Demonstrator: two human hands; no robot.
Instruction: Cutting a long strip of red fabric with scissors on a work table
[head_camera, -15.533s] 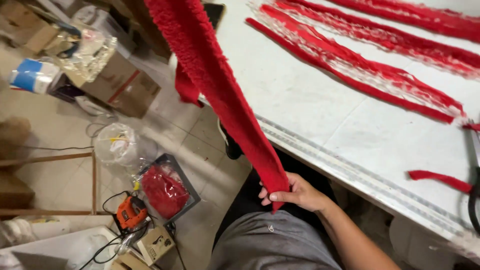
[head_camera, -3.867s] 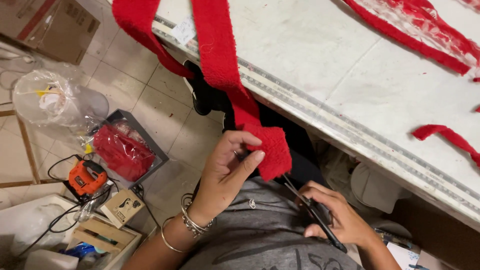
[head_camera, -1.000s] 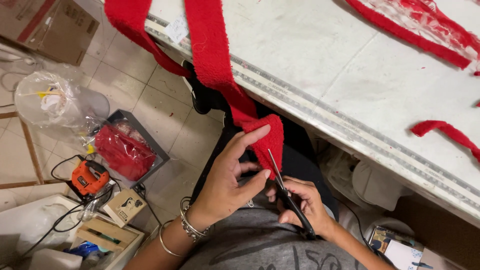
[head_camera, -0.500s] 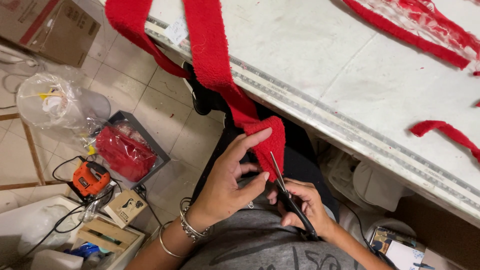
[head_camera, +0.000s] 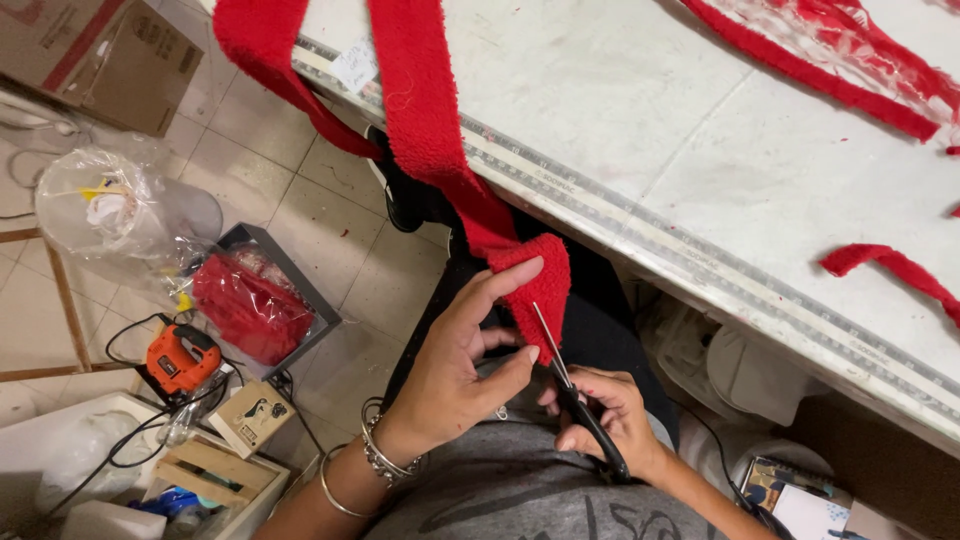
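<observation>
Left hand (head_camera: 455, 375) is pinching the folded end of the red fuzzy strip (head_camera: 430, 130) between thumb and fingers right over the lap, below the white table (head_camera: 640, 130) edge, while the right hand (head_camera: 605, 410) is closed round black scissors (head_camera: 575, 395), blades at the strip's end.

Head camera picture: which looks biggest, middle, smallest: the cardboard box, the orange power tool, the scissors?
1. cardboard box, though the frame cuts it off.
2. and 3. orange power tool and scissors look alike; the scissors sit nearer, so unsure.
</observation>
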